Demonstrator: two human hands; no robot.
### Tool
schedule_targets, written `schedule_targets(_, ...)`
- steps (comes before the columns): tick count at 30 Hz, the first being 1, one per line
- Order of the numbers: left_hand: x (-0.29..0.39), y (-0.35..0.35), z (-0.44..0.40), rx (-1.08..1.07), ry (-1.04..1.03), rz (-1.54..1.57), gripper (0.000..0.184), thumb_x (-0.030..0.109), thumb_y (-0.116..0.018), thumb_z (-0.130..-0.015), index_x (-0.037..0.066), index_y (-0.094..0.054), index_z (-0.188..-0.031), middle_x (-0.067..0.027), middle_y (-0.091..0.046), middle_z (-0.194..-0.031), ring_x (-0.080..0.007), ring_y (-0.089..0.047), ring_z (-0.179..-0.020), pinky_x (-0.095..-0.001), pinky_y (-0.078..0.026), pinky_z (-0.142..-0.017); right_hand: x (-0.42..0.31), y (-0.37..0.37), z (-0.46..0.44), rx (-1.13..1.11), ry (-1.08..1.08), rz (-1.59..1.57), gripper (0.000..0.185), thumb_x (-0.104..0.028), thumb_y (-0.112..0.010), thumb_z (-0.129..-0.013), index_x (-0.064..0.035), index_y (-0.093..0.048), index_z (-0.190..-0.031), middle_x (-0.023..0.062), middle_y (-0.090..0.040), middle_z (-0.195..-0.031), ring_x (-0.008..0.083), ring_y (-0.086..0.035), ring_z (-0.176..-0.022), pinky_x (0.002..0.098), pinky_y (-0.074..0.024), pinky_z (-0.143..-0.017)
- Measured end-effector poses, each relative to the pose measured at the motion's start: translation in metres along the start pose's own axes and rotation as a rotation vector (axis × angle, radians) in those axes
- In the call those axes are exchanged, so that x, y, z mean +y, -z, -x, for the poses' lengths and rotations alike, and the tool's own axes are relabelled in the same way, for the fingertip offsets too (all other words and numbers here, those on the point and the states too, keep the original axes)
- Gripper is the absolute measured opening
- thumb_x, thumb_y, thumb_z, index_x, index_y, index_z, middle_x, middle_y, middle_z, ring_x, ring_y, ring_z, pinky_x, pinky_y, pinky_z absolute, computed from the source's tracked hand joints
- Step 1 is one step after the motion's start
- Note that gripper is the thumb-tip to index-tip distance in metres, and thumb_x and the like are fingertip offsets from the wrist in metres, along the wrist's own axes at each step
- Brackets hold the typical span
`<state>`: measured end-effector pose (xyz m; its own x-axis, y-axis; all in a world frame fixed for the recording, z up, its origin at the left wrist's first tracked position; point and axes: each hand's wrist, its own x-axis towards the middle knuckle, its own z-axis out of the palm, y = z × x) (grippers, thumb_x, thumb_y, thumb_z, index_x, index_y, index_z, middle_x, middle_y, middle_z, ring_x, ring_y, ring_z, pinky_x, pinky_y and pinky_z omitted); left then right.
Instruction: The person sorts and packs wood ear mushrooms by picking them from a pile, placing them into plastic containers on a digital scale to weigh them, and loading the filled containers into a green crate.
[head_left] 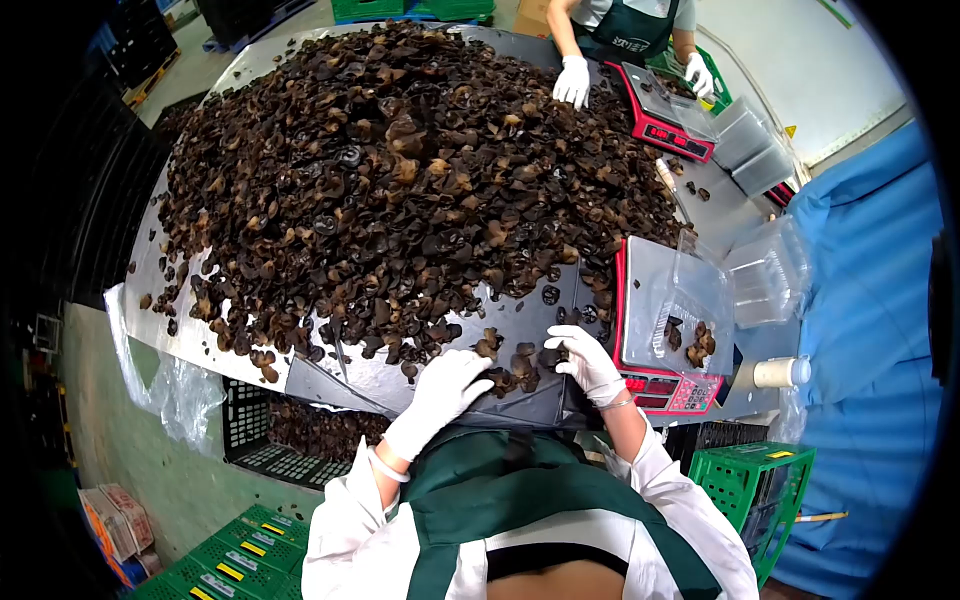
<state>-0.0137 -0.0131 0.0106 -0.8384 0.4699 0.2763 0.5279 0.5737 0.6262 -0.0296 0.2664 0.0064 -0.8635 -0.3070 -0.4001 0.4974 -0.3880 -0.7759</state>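
A large heap of dark brown wood ear mushrooms (400,190) covers the table. Both my hands wear white gloves at the heap's near edge. My left hand (440,393) lies with its fingers stretched out, fingertips beside a few loose mushrooms (489,343). Opposite it, my right hand (588,362) has its fingers curled round a dark mushroom piece, partly hidden. A small cluster of mushrooms (520,370) sits between the hands. To the right stands a red digital scale (640,300), bearing a clear plastic tray (690,305) with several mushrooms in it.
Across the table a co-worker's gloved hand (572,82) touches the heap near a second red scale (672,138). Stacked clear containers (768,272) and a white cup-like container (780,373) stand at right. Green crates (240,550) and a black crate (245,420) lie below the table.
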Motion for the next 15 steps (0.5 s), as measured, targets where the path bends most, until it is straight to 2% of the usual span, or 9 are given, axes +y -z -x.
schedule_targets(2,0.005,-0.011,-0.004,-0.096,-0.064,-0.004,0.037,0.027,-0.069,-0.078,0.012,-0.063,-0.112,-0.0064,-0.06,-0.103,-0.0258,-0.057,-0.089,-0.0365,-0.048,-0.075,0.009,0.007,0.009,-0.01,-0.03,-0.164,0.036,-0.027,-0.045,-0.097,-0.0031,-0.052,-0.123,0.0074,-0.062,-0.103,0.0137,-0.061,-0.087,0.0268,-0.0533,-0.065)
schedule_targets(4,0.002,-0.024,-0.004,-0.237,-0.041,-0.041,0.029,0.025,-0.068,-0.078,0.011,-0.063,-0.103,-0.0066,-0.06,-0.102,-0.0273,-0.058,-0.089,-0.0367,-0.049,-0.075,0.016,0.005,0.012,0.012,-0.083,-0.192,0.037,-0.033,-0.045,-0.097,-0.0067,-0.054,-0.121,0.0041,-0.061,-0.098,0.0099,-0.056,-0.085,0.0243,-0.0487,-0.062)
schedule_targets(6,0.0,-0.032,-0.001,-0.289,-0.041,-0.078,0.025,0.024,-0.068,-0.078,0.01,-0.063,-0.098,-0.0071,-0.06,-0.1,-0.028,-0.058,-0.088,-0.0372,-0.049,-0.075,0.019,-0.001,0.013,0.125,-0.043,0.076,0.027,-0.028,-0.052,-0.094,-0.0085,-0.058,-0.111,0.0019,-0.061,-0.094,0.0072,-0.055,-0.082,0.0229,-0.0479,-0.061)
schedule_targets(8,-0.005,-0.032,0.005,-0.063,0.043,0.069,0.019,0.022,-0.068,-0.078,0.008,-0.062,-0.09,-0.008,-0.061,-0.093,-0.0301,-0.058,-0.086,-0.0377,-0.049,-0.075,0.02,-0.012,0.012,0.232,-0.004,0.407,0.014,-0.017,-0.06,-0.09,-0.008,-0.062,-0.101,0.0,-0.061,-0.091,0.0062,-0.055,-0.074,0.0207,-0.0468,-0.06)
schedule_targets(9,-0.003,-0.024,0.004,0.0,0.117,0.19,0.017,0.018,-0.068,-0.08,0.005,-0.062,-0.089,-0.0093,-0.062,-0.089,-0.0293,-0.06,-0.085,-0.0364,-0.049,-0.076,0.021,-0.023,0.012,0.253,0.034,0.538,0.017,-0.014,-0.062,-0.087,-0.0065,-0.063,-0.102,0.0002,-0.061,-0.087,0.0084,-0.056,-0.069,0.0219,-0.0473,-0.061)
schedule_targets(11,-0.013,-0.019,0.01,0.07,0.245,0.327,0.015,0.016,-0.067,-0.081,0.005,-0.061,-0.09,-0.01,-0.062,-0.091,-0.0259,-0.061,-0.085,-0.034,-0.049,-0.075,0.035,-0.029,0.007,0.216,0.522,1.056,0.024,-0.014,-0.064,-0.085,-0.007,-0.063,-0.107,0.0026,-0.06,-0.085,0.0119,-0.057,-0.068,0.0246,-0.0483,-0.064)
schedule_targets(12,-0.011,-0.011,0.011,0.08,0.365,0.383,0.014,0.013,-0.065,-0.082,0.003,-0.061,-0.092,-0.0095,-0.063,-0.088,-0.0212,-0.062,-0.079,-0.0308,-0.049,-0.073,0.032,-0.04,0.009,0.192,0.507,1.206,0.033,-0.021,-0.066,-0.082,-0.0099,-0.062,-0.112,0.0053,-0.058,-0.088,0.0169,-0.059,-0.073,0.0271,-0.0492,-0.067)
schedule_targets(13,-0.008,-0.002,0.01,0.052,0.514,0.467,0.012,0.011,-0.063,-0.084,0.003,-0.06,-0.093,-0.0068,-0.062,-0.083,-0.0145,-0.059,-0.074,-0.0276,-0.047,-0.071,0.038,-0.043,0.005,0.174,0.669,1.433,0.036,-0.029,-0.066,-0.081,-0.0117,-0.061,-0.112,0.0055,-0.057,-0.093,0.0202,-0.059,-0.079,0.0279,-0.0496,-0.07)
schedule_targets(15,-0.017,0.001,0.016,0.085,0.602,0.668,0.011,0.01,-0.06,-0.087,0.001,-0.059,-0.093,-0.0038,-0.061,-0.079,-0.0097,-0.055,-0.072,-0.0247,-0.046,-0.07,0.051,-0.046,0.001,0.144,0.593,1.535,0.037,-0.033,-0.062,-0.083,-0.0123,-0.06,-0.113,0.0053,-0.057,-0.098,0.0226,-0.059,-0.086,0.03,-0.0499,-0.073)
